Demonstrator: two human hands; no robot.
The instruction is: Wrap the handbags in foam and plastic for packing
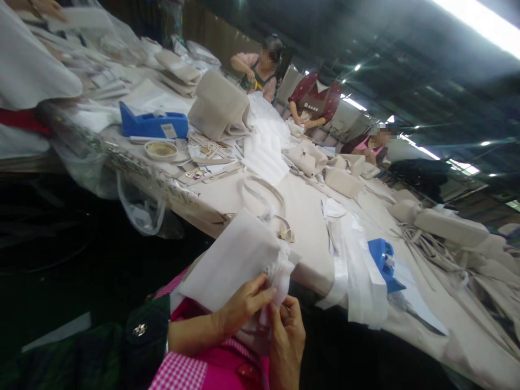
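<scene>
A flat piece covered by a white wrapping sheet leans from my lap against the table edge; what lies under the sheet is mostly hidden. My left hand pinches bunched thin white wrapping at the right end of this piece. Just below and to the right, my right hand has its fingers closed on the same wrapping. Beyond the piece, a beige strap curls on the table, with a gold-coloured metal fitting near its end.
Blue tape dispensers stand left and right on the long table. A tape roll, beige bags, white sheets and a heap of straps lie about. Several people work along the far side.
</scene>
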